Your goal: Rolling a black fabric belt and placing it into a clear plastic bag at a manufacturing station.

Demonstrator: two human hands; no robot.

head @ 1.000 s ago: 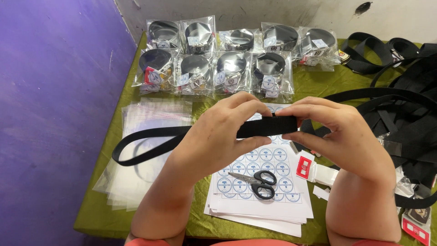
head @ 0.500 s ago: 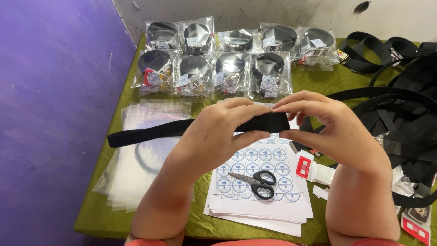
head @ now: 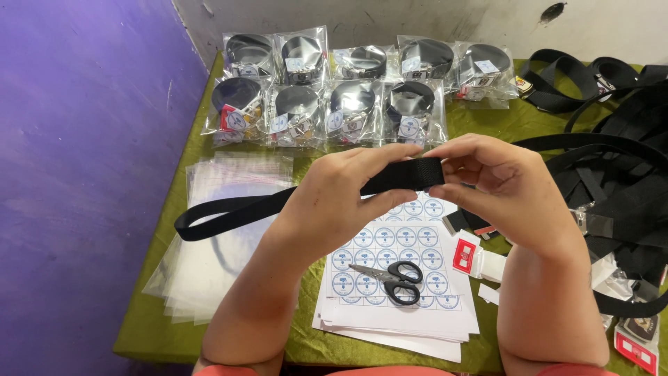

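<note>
A matt, coarse-woven black webbing strap (head: 306, 198) is showing its ribbed weave between the fingers (head: 390, 202). Glossy clear plastic bags (head: 223, 230) are catching the light, as are the crinkly sealed packets (head: 327, 83). Smooth white paper sticker sheets (head: 396, 306) are lying under scissors (head: 390, 277) with matt black plastic handles and dull metal blades. Olive cloth is covering the surface (head: 487, 122).

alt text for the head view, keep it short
Two bare hands, left hand and right hand, hold a black woven strap above a green-covered table, over round-sticker sheets and black-handled scissors. Bagged black strap coils line the far edge.
</note>
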